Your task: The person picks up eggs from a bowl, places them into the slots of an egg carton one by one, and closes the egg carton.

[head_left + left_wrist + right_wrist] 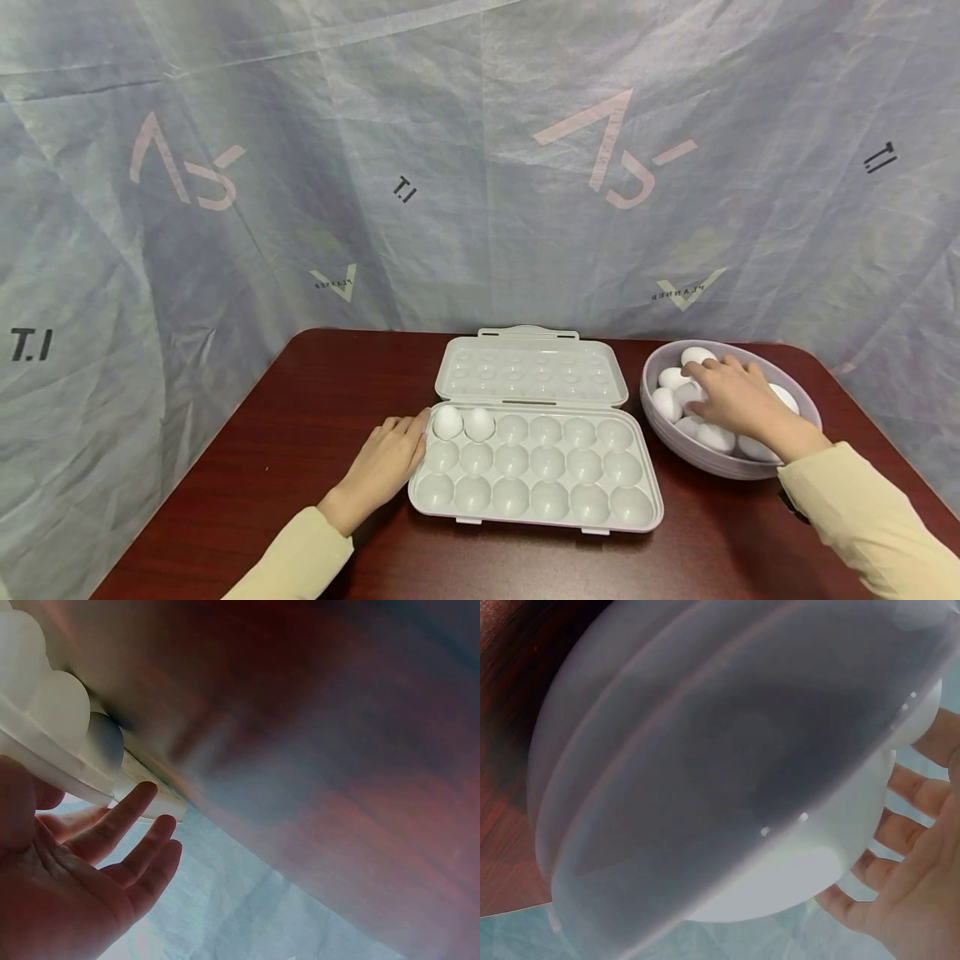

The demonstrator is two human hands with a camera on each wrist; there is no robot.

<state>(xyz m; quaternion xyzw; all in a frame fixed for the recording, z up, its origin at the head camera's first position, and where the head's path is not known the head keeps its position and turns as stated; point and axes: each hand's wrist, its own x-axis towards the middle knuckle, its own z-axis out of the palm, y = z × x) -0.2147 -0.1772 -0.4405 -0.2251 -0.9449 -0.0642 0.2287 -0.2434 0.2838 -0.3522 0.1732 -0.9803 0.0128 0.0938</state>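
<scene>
The right hand (738,400) hangs palm down over the bowl, its fingers spread and lightly bent, loose rather than clenched. The right wrist view shows the fingers fanned out beside the eggs at the rim, the tips partly hidden behind the shells; no egg is seen gripped, and whether a fingertip touches one cannot be told. The left hand (386,458) is relaxed, grasping nothing, and rests against the left end of the egg tray (547,462), near its far corner; from the left wrist the fingers look nearly straight, with gaps between them.

Under the right hand, white eggs (716,437) lie heaped in the pale purple-grey bowl (693,454), reaching up to its rim. The bowl stands just beside the right end of the tray.

The tray is white, with three rows of six round cups. Two white eggs (447,422) sit next to each other in the two leftmost cups of the far row. Its lid (532,367) is folded back on the far side. Everything stands on a dark red-brown tabletop (337,383), with grey printed cloth (450,233) hanging behind.
</scene>
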